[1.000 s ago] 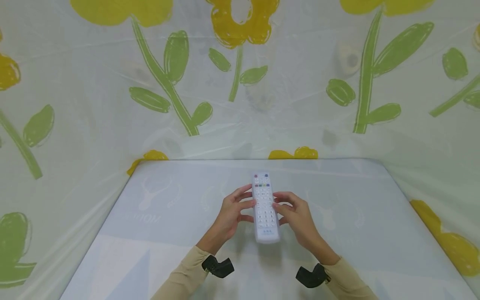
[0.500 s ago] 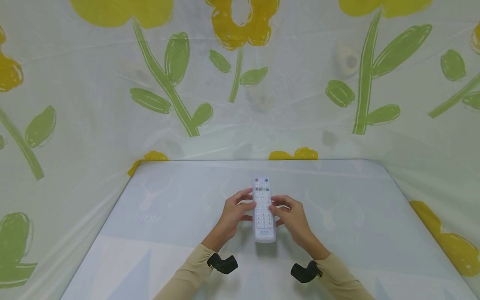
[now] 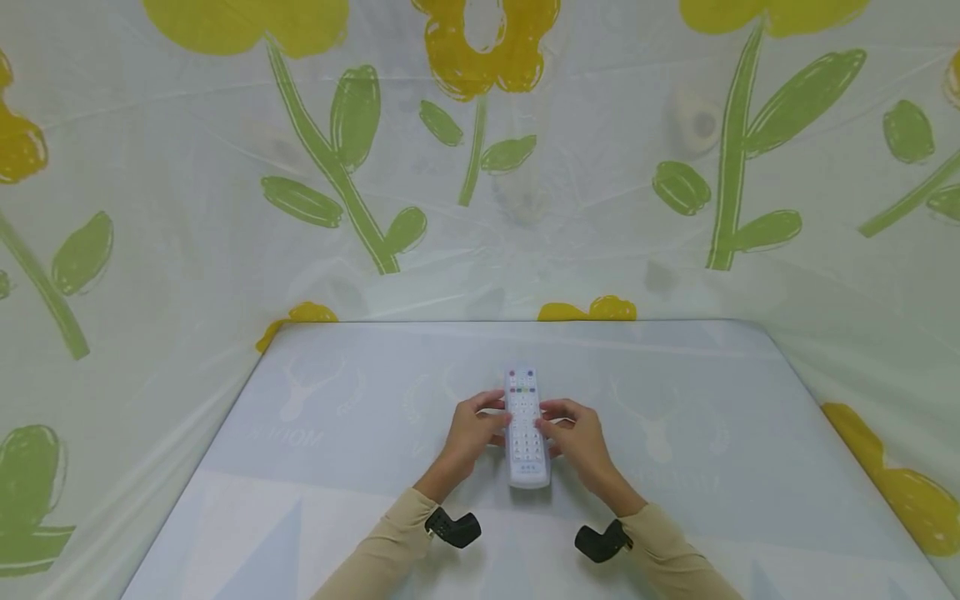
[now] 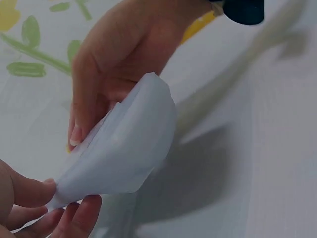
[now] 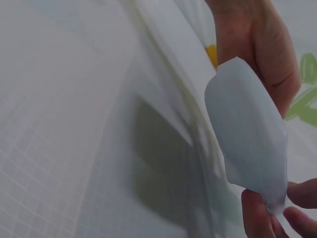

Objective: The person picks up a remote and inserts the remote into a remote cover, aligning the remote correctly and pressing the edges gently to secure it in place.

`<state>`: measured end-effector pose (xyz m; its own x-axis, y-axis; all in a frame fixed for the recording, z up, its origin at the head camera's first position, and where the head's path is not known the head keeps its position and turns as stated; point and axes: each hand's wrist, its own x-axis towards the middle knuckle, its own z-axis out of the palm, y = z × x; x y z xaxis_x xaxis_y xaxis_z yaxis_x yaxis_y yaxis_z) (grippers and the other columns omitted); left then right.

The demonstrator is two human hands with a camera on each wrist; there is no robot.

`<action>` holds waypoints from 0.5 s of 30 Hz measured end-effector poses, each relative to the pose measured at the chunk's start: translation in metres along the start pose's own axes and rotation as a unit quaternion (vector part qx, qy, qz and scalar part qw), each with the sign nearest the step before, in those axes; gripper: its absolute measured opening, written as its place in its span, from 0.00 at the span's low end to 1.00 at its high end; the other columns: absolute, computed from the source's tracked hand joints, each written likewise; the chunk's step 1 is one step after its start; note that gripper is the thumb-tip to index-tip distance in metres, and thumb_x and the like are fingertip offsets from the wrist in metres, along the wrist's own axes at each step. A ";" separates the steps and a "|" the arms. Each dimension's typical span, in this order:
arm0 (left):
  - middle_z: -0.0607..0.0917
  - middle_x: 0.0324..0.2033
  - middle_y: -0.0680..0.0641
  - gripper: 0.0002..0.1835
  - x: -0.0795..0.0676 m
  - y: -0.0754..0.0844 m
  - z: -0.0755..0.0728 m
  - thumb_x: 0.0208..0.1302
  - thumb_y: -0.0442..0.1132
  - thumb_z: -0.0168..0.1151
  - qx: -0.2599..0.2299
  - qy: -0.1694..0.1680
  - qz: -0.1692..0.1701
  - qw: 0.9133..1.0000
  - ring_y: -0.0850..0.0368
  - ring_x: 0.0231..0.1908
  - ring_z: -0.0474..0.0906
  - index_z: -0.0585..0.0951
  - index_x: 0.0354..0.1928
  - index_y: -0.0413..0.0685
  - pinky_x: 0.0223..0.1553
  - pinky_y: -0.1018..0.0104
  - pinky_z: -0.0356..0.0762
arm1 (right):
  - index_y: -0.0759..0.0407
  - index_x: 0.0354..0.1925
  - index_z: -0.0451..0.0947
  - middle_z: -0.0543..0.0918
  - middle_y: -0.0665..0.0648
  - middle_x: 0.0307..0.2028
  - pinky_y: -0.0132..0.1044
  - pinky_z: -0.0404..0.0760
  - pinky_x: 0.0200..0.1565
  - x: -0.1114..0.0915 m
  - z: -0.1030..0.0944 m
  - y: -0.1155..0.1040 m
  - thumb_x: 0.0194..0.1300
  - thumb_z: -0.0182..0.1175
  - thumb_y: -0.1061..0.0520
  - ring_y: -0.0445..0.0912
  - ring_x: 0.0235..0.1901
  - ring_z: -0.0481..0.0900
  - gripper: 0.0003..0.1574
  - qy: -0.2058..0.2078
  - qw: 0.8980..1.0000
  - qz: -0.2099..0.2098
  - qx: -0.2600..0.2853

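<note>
A white remote control (image 3: 527, 454) with rows of buttons and a few coloured keys is held lengthwise between both hands, button side up. On its left edge, my left hand (image 3: 467, 433) grips it with the thumb on top and the fingers along the side. My right hand (image 3: 583, 439) pinches the opposite edge in the same way. From the left wrist view, the near end of the remote control (image 4: 133, 144) is raised off the table, with its shadow below. The right wrist view shows its smooth, pale end (image 5: 247, 124); the buttons are hidden there.
A pale table (image 3: 360, 517) with faint antler prints lies under the hands. Behind it and at both sides hangs a curtain (image 3: 570, 242) with yellow flowers and green leaves. Black wrist devices sit on the left sleeve (image 3: 390, 533) and the right sleeve (image 3: 667, 542).
Both hands have brought the remote control lower and slightly nearer the body. It has straightened a little, and the wrists have moved closer together. The grip stays on both edges.
</note>
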<state>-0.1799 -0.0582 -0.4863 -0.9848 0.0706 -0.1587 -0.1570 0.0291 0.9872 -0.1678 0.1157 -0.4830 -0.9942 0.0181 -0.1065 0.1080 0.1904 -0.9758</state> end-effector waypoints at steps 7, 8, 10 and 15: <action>0.80 0.45 0.41 0.22 -0.001 -0.008 0.004 0.58 0.27 0.61 0.096 0.014 0.028 0.995 0.55 0.36 0.79 0.76 0.56 0.35 0.30 0.63 0.82 | 0.66 0.44 0.79 0.80 0.59 0.36 0.37 0.78 0.19 0.003 0.004 0.013 0.55 0.64 0.66 0.45 0.26 0.77 0.16 0.005 0.999 0.001 -0.034; 0.81 0.44 0.40 0.21 -0.001 -0.009 0.004 0.58 0.27 0.61 0.110 0.015 0.030 0.993 0.55 0.36 0.79 0.76 0.55 0.34 0.30 0.63 0.82 | 0.66 0.44 0.79 0.80 0.59 0.35 0.36 0.78 0.18 0.003 0.005 0.015 0.55 0.64 0.66 0.45 0.26 0.77 0.16 0.004 0.999 0.002 -0.040; 0.81 0.43 0.40 0.21 -0.002 -0.010 0.004 0.57 0.27 0.61 0.132 0.015 0.032 0.991 0.55 0.36 0.78 0.76 0.55 0.33 0.30 0.63 0.82 | 0.68 0.44 0.79 0.80 0.59 0.34 0.37 0.78 0.18 0.002 0.007 0.017 0.55 0.64 0.67 0.45 0.25 0.77 0.16 0.001 0.999 -0.005 -0.052; 0.81 0.43 0.40 0.20 -0.001 -0.011 0.003 0.57 0.28 0.61 0.164 0.009 0.037 0.986 0.55 0.35 0.77 0.76 0.54 0.33 0.30 0.65 0.81 | 0.67 0.43 0.79 0.81 0.58 0.33 0.37 0.79 0.17 0.002 0.009 0.020 0.56 0.65 0.66 0.45 0.22 0.76 0.14 0.007 0.996 -0.014 -0.086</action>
<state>-0.1768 -0.0557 -0.4974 -0.9942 0.0667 -0.0841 -0.0561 0.3455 0.9367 -0.1672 0.1110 -0.5042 -0.9968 0.0244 -0.0756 0.0793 0.3564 -0.9310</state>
